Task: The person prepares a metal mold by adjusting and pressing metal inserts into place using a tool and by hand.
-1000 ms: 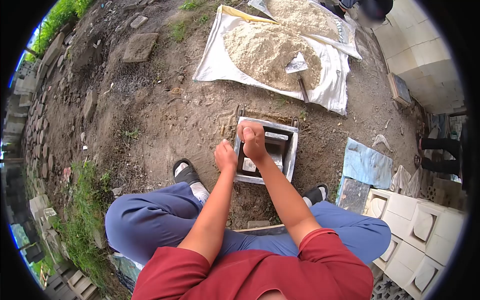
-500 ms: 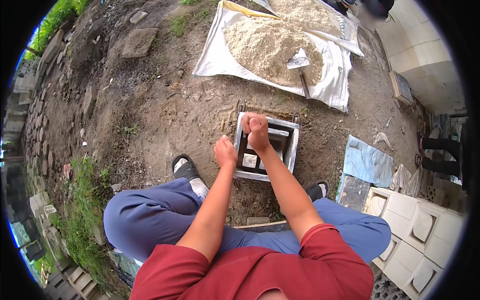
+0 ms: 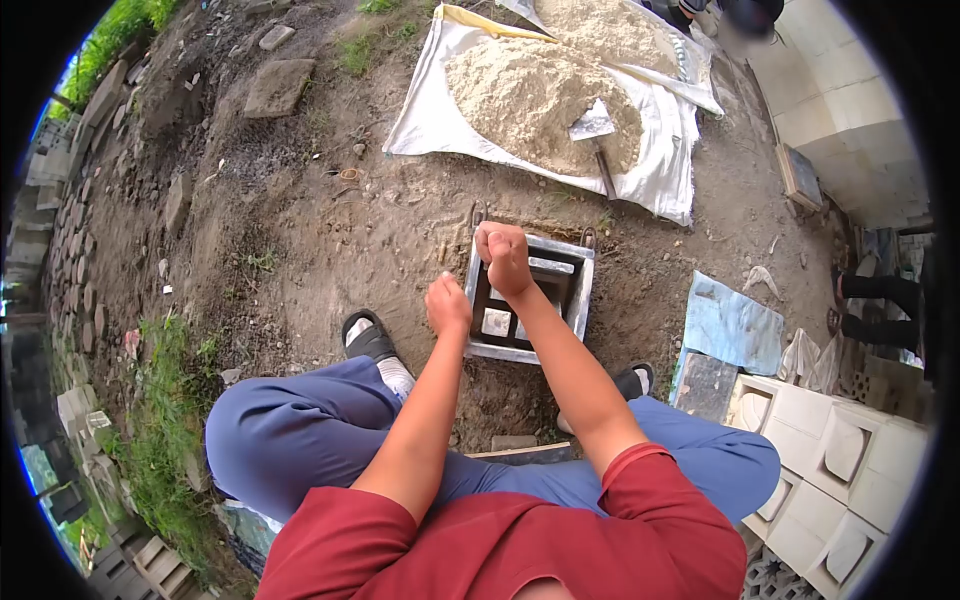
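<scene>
A square metal mould (image 3: 590, 300) with blocks and bars inside rests on the dirt between my feet. My right hand (image 3: 505, 260) is closed in a fist over the mould's upper left corner; what it holds, if anything, is hidden. Just left of the mould's left wall, my left hand (image 3: 447, 303) is also closed, with its fingers curled and their inside out of sight. Beyond the mould, a trowel (image 3: 593, 122) lies on a heap of pale sandy material (image 3: 520, 90), its handle pointing toward me.
The heap sits on a white sack sheet (image 3: 420, 128). At the right are a blue sheet (image 3: 735, 325), pale moulded blocks (image 3: 800, 415) and a person's dark-clothed legs (image 3: 880, 295). Another person is partly visible at the top right. A flat stone (image 3: 278, 88) lies at the upper left.
Both hands stay closed beside and over the mould. My left hand is slightly higher than a second ago, and the view has shifted a little.
</scene>
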Demonstrator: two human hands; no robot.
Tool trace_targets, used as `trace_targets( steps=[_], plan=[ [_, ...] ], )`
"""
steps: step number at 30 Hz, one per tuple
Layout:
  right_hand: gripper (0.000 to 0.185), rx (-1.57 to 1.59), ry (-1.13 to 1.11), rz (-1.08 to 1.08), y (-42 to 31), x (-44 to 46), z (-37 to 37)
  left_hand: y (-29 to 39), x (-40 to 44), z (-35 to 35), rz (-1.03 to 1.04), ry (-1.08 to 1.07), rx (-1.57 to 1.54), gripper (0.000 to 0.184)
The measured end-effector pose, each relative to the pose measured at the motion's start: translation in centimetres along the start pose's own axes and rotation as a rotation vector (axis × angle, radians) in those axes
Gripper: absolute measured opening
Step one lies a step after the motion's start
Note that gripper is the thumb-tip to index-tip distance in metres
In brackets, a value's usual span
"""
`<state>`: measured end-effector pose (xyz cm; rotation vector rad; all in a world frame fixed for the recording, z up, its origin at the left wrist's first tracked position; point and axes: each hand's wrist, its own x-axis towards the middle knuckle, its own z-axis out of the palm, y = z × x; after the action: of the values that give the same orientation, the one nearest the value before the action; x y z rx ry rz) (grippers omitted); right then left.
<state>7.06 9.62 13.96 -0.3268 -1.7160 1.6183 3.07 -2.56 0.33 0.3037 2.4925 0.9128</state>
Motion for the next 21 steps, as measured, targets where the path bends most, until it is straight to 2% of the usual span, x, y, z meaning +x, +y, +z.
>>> trace_targets(
  steps=[3, 8, 10, 14, 21],
  plan=[
    [0.047, 0.116, 0.013, 0.068, 0.6, 0.5, -0.6, 0.3, -0.2, -0.6, 0.012, -0.044, 0.016, 0.051],
    [0.046, 0.251, 0.043, 0.079, -3.9, 2.7, -0.3, -0.5, -0.4, 0.0, 0.009, -0.018, -0.004, 0.051],
    [0.047, 0.232, 0.034, 0.086, -3.8, 2.8, -0.5, 0.2, -0.1, -0.3, 0.024, 0.004, -0.008, 0.051],
    [0.048, 0.092, -0.019, 0.051, 1.2, 1.4, -0.7, 0.8, -0.4, -1.0, -0.024, -0.046, 0.007, 0.051],
    [0.045, 0.203, 0.045, 0.136, -0.9, 2.2, -0.4, 0.3, -0.3, -0.3, 0.003, -0.002, 0.011, 0.050]
  ],
)
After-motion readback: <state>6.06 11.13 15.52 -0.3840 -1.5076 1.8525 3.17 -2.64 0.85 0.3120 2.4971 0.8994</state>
